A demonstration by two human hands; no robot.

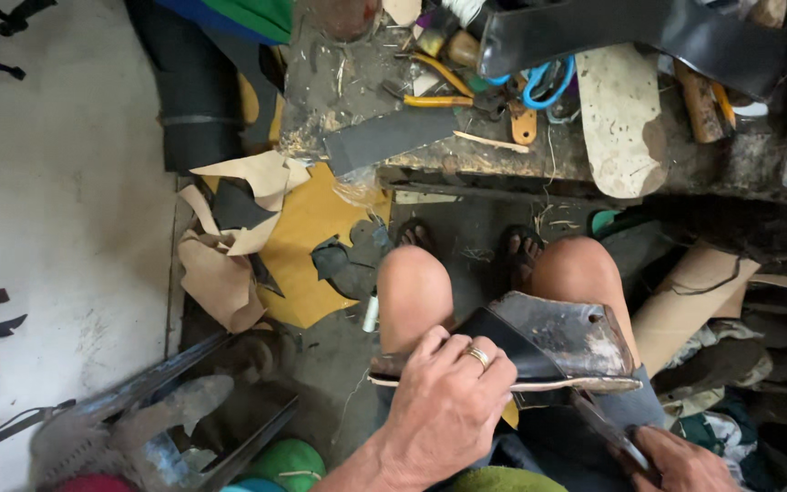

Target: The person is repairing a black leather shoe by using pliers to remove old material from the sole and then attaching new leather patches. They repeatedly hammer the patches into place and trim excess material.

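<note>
Black shoe piece [539, 342] across the knees, long axis nine-to-three; left hand [444, 401] clamped over its nine-o'clock end, right hand [680, 460] gripping a blade [608, 428] at five o'clock.

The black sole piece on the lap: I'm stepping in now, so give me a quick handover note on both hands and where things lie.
Left hand: grip closed over the black sole piece, pressing it down on the lap, ring finger on top.
Right hand: closed on a dark blade-like tool whose tip is at the sole's near edge.
Sole piece lies across both knees, with a pale strip along its lower edge.
Workbench ahead holds yellow pliers, a pale insole and a grey strip. Paper and leather scraps on the floor, left.
Done: cannot tell how much of the edge is worked.
Left: cannot tell from this view.
</note>
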